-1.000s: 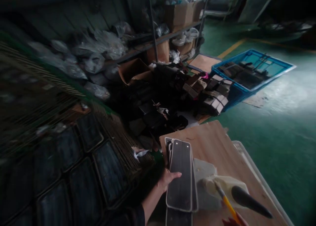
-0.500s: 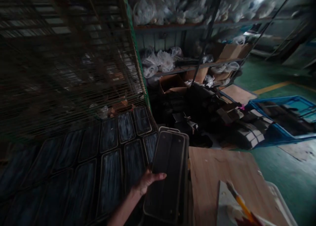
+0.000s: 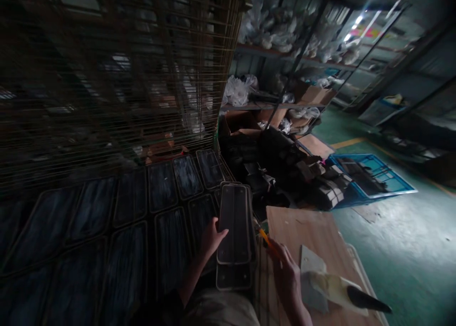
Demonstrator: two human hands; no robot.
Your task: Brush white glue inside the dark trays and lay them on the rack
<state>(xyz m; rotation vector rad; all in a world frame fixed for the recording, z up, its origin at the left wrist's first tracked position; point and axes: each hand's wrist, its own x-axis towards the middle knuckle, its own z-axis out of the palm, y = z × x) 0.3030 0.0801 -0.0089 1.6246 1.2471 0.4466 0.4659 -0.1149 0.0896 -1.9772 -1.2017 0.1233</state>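
Note:
My left hand (image 3: 211,238) grips a stack of dark, flat, round-cornered panels (image 3: 234,224) by its left edge, holding it over the gap between the wire rack and the wooden board. My right hand (image 3: 287,279) is closed on a brush with a yellow handle (image 3: 268,241) that points toward the stack. Several similar dark panels (image 3: 167,212) lie in rows on the wire shelf to the left.
A wooden board (image 3: 308,238) lies at lower right with a pale sheet and a dark-tipped tool (image 3: 342,292) on it. Tall wire racking (image 3: 117,83) fills the left. Behind are piled dark parts (image 3: 285,169), a blue crate (image 3: 370,176), shelves of plastic bags, and green floor.
The view has swung left and up. My left hand carried the panel stack off the wooden board toward the wire shelf, and my right hand with the brush came up beside it.

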